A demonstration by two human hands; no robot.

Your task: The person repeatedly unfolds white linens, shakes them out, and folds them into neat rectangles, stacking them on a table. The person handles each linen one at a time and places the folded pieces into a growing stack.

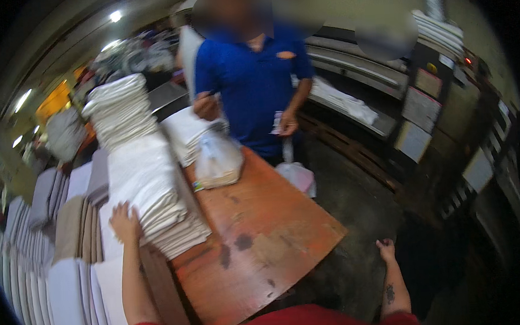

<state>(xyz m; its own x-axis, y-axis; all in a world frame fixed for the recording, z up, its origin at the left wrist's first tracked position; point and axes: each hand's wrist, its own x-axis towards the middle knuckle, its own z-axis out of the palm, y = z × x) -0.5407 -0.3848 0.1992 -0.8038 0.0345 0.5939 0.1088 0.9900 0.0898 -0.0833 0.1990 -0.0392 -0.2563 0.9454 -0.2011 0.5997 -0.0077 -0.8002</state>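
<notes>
My left hand (126,222) rests with spread fingers against the near left side of a pile of folded white cloths (147,178). Beneath that pile lie folded beige cloths (188,238). My right hand (386,248) hangs in the air past the right edge of the wooden table (287,237), its fingers curled and nothing seen in them. On the table's far part sits a knotted, pale plastic bag (217,158) with contents I cannot make out. A taller stack of folded white cloths (120,108) stands behind the pile that I touch.
A person in a blue shirt (255,87) stands across the table, holding a small paper (277,122); a plastic bag (299,175) hangs beside them. Folded grey, brown and white linens (74,227) crowd my left. A large machine (353,78) with white cloth on it stands beyond, right.
</notes>
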